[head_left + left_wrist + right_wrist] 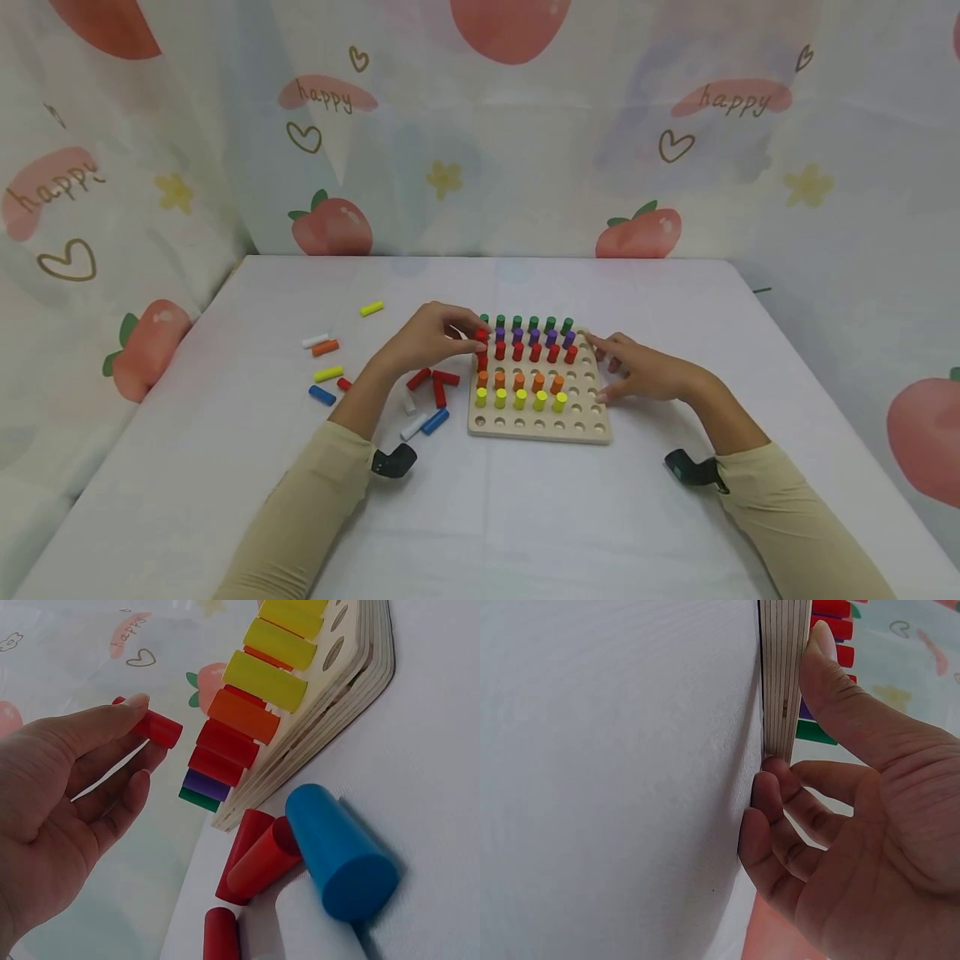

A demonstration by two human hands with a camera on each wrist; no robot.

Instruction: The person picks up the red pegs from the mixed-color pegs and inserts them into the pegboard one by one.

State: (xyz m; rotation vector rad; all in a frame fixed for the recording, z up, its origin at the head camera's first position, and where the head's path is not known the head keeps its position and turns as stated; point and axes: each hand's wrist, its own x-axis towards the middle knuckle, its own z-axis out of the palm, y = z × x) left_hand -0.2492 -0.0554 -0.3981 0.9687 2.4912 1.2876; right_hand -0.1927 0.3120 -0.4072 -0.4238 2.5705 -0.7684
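Observation:
My left hand [437,337] pinches a red peg [163,729] between thumb and fingertips, above the left edge of a wooden pegboard [540,429]. Under those fingers, another red peg [482,364] stands upright in the board. Rows of green, purple, red [536,352], orange [519,381] and yellow pegs [521,399] stand in the holes. My right hand [648,371] holds the board's right side. Its thumb [834,682] lies over the top edge, and the bent fingers touch the side and far corner. Part of the left column is hidden behind my left hand.
Loose pegs lie left of the board: several red [439,393], blue pegs [435,422], white pegs [316,341], an orange peg [325,348] and yellow pegs [372,308]. A white cloth [675,533] covers the table. Patterned curtains [525,167] hang behind and at both sides.

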